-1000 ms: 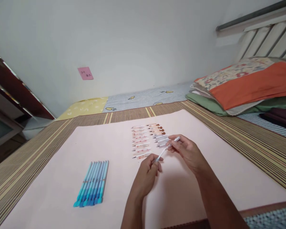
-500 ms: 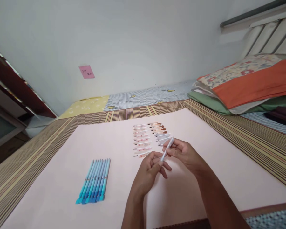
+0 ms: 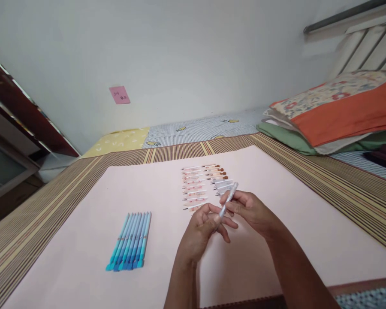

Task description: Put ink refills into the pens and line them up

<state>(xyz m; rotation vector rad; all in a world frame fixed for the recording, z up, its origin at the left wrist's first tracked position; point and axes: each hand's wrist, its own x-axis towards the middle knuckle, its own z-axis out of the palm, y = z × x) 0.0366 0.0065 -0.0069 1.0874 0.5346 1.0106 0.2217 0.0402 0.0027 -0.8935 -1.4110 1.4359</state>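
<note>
Both my hands hold one pale pen [image 3: 230,195], tilted above the pink sheet [image 3: 167,240]. My left hand [image 3: 203,229] pinches its lower end between thumb and forefinger, the other fingers spread. Higher on the pen, my right hand [image 3: 249,210] closes its fingertips around it. Behind my hands lie a column of white and pink patterned pens [image 3: 194,187], some brown-ended pens [image 3: 219,171] and a few whitish-grey pens [image 3: 221,185], partly hidden by my right hand. To the left, several blue pens [image 3: 130,240] lie side by side.
A striped mat [image 3: 22,214] lies under the sheet. Folded orange and floral bedding [image 3: 347,107] is piled at the right, by a pale slatted rail [image 3: 369,45]. On the wall hangs a pink note [image 3: 119,95]. Checked cloth [image 3: 199,127] shows along the wall.
The view has shifted slightly. Both hands still hold the pen, with slightly changed finger positions; the fingers of my left hand reach further right.
</note>
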